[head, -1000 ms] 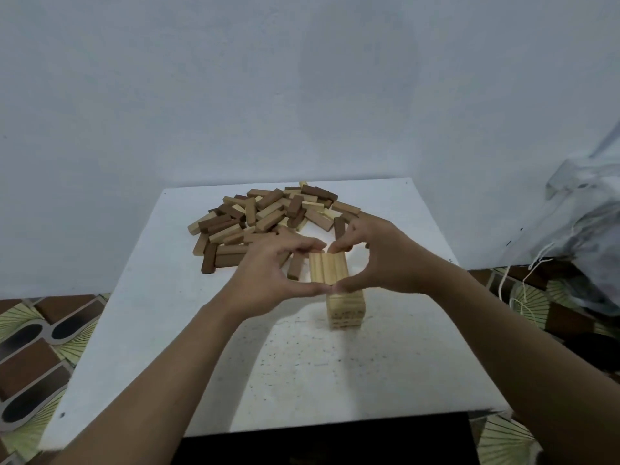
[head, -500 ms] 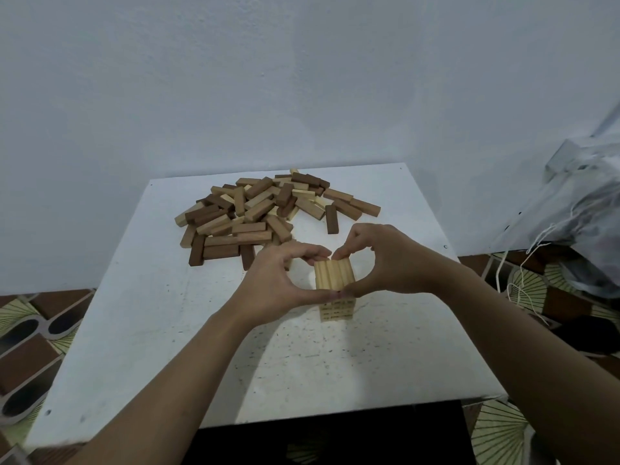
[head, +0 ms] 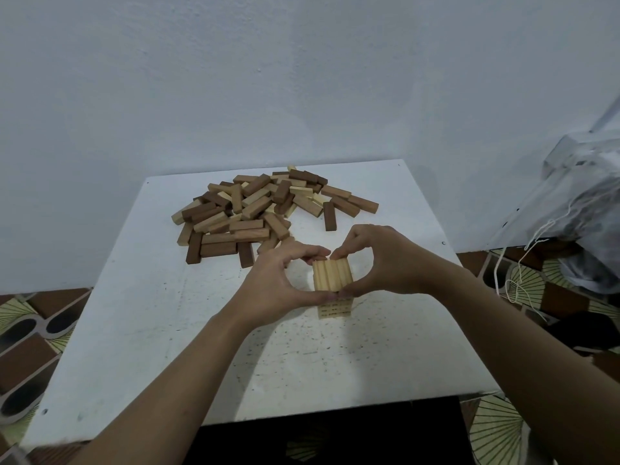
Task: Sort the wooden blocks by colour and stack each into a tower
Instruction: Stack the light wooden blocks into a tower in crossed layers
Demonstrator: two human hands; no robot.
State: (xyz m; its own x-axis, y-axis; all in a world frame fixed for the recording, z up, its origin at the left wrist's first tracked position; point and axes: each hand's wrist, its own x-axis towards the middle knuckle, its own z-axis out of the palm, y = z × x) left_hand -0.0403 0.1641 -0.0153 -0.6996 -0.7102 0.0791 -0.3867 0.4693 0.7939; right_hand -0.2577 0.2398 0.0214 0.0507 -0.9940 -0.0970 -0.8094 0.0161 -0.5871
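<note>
Cupping the pale tower (head: 333,280), both hands touch it.

left hand (head: 278,283), right hand (head: 382,260), fingertips meeting, cupped

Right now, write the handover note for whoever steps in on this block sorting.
Left hand and right hand: both pinch the top layer of the light tower from either side, squaring it.
Tower: only light blocks, a few layers, standing mid-table.
Pile: mixed light and brown blocks, loose at the far side.
Done: light tower started.
Left: remaining light blocks, then every brown one; no brown tower yet.
</note>
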